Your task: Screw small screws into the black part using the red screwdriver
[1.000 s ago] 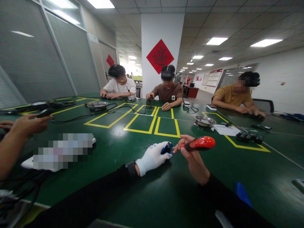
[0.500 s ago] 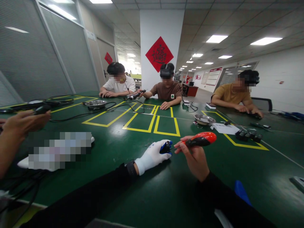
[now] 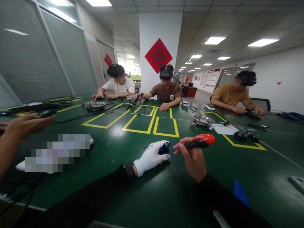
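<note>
My left hand, in a white glove with blue fingertips, is closed around a small black part with a shiny metal cylinder on its top. It rests low over the green table. Bare of any glove, my right hand grips a red and black screwdriver by the front of its handle. The thin shaft points left, toward the side of the black part. Whether the tip touches it is hidden by the gloved fingers.
Several black parts stand at the right beside a white paper and a metal bowl. Another bowl lies far left among cables. Co-workers sit across the table; another person's hand holds a dark object at left.
My hands and the screwdriver keep nearly the same pose; the view has shifted slightly. Across the table, the middle co-worker's held tool has tilted, and the left co-worker's hands have moved apart.
</note>
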Available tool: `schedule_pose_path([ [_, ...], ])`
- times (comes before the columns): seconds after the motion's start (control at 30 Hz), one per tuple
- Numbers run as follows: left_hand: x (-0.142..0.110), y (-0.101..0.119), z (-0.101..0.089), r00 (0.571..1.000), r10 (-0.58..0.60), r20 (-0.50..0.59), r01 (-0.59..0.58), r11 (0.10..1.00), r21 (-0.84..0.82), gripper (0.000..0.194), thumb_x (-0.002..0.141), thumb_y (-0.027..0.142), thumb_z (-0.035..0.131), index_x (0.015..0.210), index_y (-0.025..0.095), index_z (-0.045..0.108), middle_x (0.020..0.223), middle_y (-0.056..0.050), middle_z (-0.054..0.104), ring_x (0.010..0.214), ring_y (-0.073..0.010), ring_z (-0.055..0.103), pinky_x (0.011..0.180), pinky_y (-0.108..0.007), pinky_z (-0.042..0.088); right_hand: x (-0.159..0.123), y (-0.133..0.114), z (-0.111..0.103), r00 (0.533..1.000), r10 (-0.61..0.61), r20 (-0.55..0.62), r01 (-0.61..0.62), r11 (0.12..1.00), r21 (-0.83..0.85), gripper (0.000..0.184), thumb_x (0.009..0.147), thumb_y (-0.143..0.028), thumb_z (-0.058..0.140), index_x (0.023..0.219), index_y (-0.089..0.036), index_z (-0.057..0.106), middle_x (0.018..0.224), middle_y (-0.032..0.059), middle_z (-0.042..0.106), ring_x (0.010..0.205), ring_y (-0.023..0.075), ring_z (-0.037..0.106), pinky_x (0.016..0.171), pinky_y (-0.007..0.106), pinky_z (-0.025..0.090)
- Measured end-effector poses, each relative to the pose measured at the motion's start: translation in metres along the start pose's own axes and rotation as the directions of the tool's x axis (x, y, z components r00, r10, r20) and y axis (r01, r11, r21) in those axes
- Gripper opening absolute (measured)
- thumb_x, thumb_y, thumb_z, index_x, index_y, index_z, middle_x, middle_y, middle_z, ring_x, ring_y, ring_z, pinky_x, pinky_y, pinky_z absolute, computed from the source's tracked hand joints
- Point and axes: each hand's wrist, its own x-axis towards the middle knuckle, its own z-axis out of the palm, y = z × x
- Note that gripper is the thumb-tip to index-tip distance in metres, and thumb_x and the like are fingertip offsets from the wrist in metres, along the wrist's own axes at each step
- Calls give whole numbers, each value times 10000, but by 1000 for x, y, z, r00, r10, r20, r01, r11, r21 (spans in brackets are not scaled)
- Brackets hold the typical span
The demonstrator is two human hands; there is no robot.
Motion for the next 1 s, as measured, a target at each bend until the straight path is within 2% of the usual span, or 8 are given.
schedule_pose_path([
  [0.1,0,-3,2,999,-7,-46,9,999,40,500,725,328,668,1195,201,557,1153,-63,630,1046,-231,593,959,-356,455,0,1,0,1000,-5,-7,6,1000,18,118,908,-291,495,989,-212,530,814,35,676,723,193,665,707,361,508],
  [0.23,0,-7,4,999,1,-41,0,999,34,522,730,328,665,1220,204,533,1165,-63,619,1047,-224,591,947,-349,464,0,-2,1,999,-3,-33,4,999,33,122,902,-295,505,975,-201,534,825,34,673,651,174,657,696,356,510],
  [0.4,0,-5,4,999,-10,-34,11,1000,4,511,706,294,683,1191,206,547,1154,-56,628,1051,-225,593,961,-346,454,1,-4,1,999,-9,-38,10,1000,30,119,897,-288,509,968,-202,553,793,39,677,717,198,660,707,360,509],
  [0.67,0,8,-5,992,-86,93,90,995,-44,325,765,357,608,1038,182,589,878,-21,672,766,-182,641,732,-299,509,0,-2,0,999,-5,-39,5,1000,-14,108,902,-278,492,930,-206,568,780,35,664,699,194,648,723,374,502],
  [0.8,1,10,-6,998,-37,53,37,999,13,251,750,323,621,963,192,607,879,-8,666,758,-167,618,719,-273,482,4,-9,0,993,-77,-90,73,996,-48,60,842,-266,586,848,-216,553,905,53,654,867,224,638,826,412,481],
  [0.87,1,9,-5,999,-17,43,16,999,34,233,748,322,624,941,193,609,861,-5,659,760,-169,608,715,-271,472,6,-12,2,990,-89,-111,95,994,50,132,806,-248,634,810,-226,504,987,51,640,953,227,617,867,416,471],
  [0.9,1,9,-5,999,-10,40,8,999,46,225,747,322,623,930,193,610,854,-5,655,767,-171,603,719,-271,469,7,-14,3,993,-62,-95,75,987,140,159,807,-245,634,811,-232,475,965,38,640,918,214,626,848,408,484],
  [1.0,0,8,-5,1000,-4,22,2,997,83,215,739,319,623,914,195,613,867,-9,648,800,-182,591,744,-280,462,8,-15,5,998,57,34,-65,924,376,162,846,-250,586,927,-256,445,733,-43,595,621,140,597,728,362,521],
])
